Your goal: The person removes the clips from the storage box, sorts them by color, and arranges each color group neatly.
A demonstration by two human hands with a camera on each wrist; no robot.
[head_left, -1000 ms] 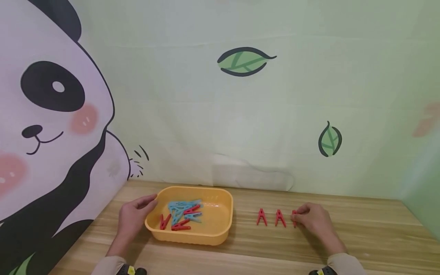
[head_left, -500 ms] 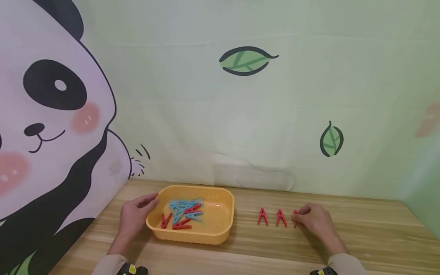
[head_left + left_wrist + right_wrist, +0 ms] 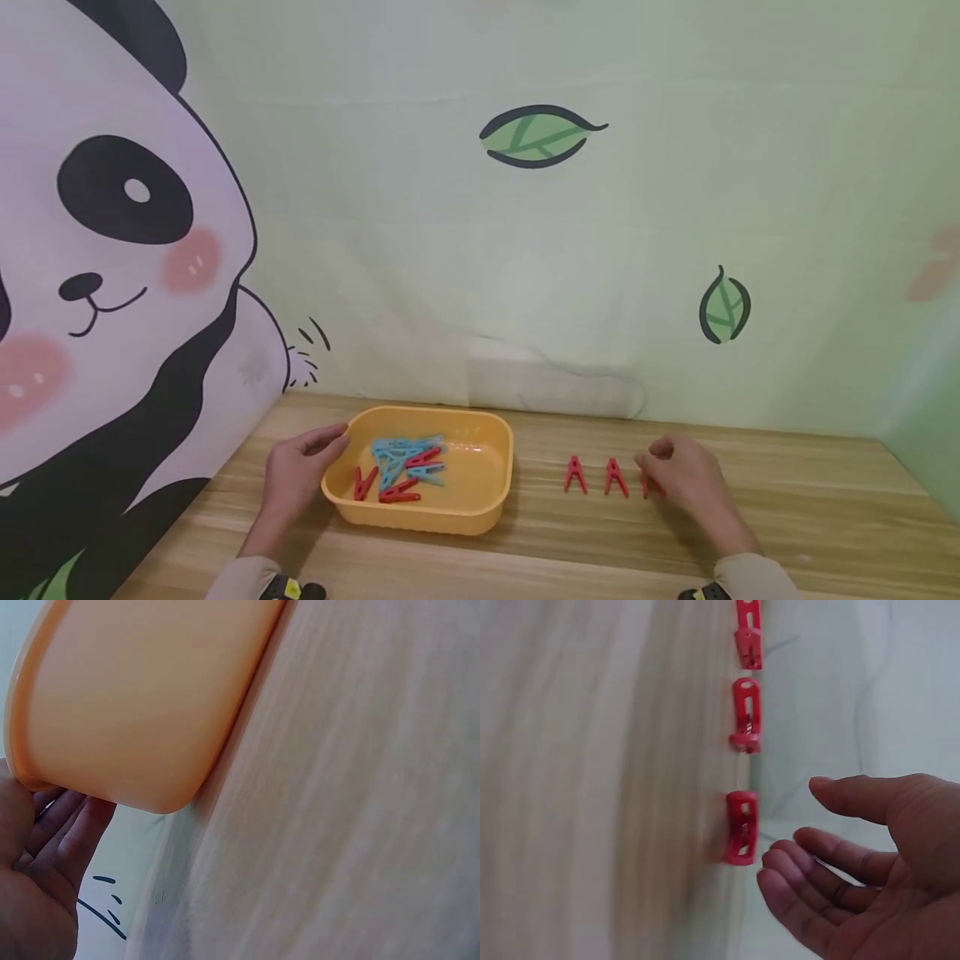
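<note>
Rightmost clothespin (image 3: pixel 739 829) shows unobstructed only from right wrist.

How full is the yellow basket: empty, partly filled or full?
Partly filled: in the head view, red clothespins and blue clothespins lie toward the left inside the basket; bare floor shows at its right.

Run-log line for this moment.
left hand: holding yellow tray | right hand: holding nothing, beside rightmost red clip | inside tray: blue clips, red clips

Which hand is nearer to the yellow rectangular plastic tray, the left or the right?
Left. The left hand holds the tray at its left end; the right hand is apart from it, beside the rightmost standing red plastic clothespin.
</note>
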